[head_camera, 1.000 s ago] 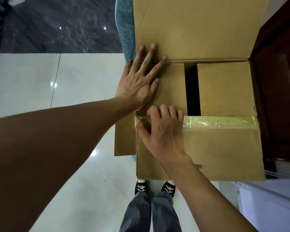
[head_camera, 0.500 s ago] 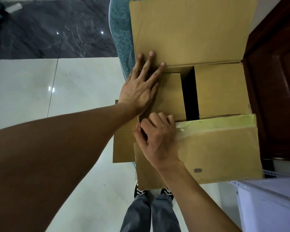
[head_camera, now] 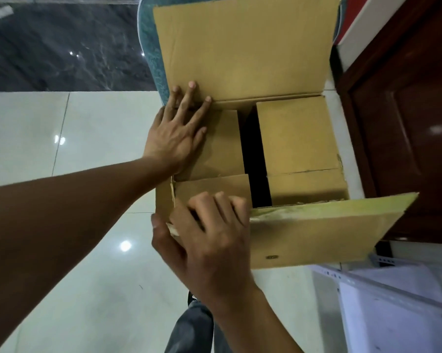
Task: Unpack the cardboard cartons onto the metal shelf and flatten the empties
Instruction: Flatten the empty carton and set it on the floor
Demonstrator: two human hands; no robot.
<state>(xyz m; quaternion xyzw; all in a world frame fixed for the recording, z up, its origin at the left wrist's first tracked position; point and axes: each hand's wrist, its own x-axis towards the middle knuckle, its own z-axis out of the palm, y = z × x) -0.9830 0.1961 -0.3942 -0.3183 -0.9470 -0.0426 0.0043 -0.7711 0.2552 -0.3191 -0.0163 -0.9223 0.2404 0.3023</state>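
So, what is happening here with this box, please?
A person is opening a cardboard carton. The left hand lies flat on the left inner flap. The right hand grips the edge of the near flap, which is folded out toward the person. The far flap stands open. The left and right inner flap are both folded down with a dark gap between them, so the contents cannot be seen and nothing is unpacked yet.

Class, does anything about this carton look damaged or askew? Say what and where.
The carton is split and frayed at its near-left corner, and ragged tape clings along the edge of the near flap that the right hand grips.
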